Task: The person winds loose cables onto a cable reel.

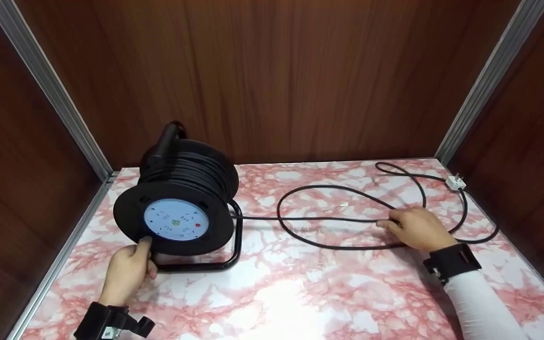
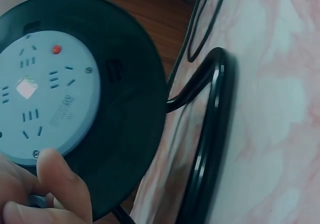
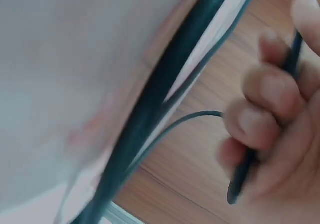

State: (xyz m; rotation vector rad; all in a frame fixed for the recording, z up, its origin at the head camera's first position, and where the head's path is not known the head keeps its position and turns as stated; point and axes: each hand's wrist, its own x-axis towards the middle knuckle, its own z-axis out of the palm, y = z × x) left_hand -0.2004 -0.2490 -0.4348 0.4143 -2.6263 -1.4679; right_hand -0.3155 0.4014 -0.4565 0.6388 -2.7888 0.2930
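A black cable reel [image 1: 130, 212] with a pale round socket panel [image 1: 176, 219] stands on the left, black cable wound round its drum. At the lower part of its front disc, my left hand [image 1: 128, 269] holds a small dark knob [image 2: 37, 201], mostly hidden by the fingers. From the drum, the cable [image 1: 310, 218] runs straight to the right. My right hand [image 1: 420, 229] grips this cable, and in the right wrist view its fingers [image 3: 272, 91] curl round it.
Loose loops of cable [image 1: 321, 246] lie around and beyond my right hand. A white plug [image 1: 455, 182] sits at the far right, prongs up. The reel's tubular stand [image 1: 196, 267] rests on the marbled tabletop [image 1: 272, 297]. Brown wood panels [image 1: 291, 80] enclose the back and sides.
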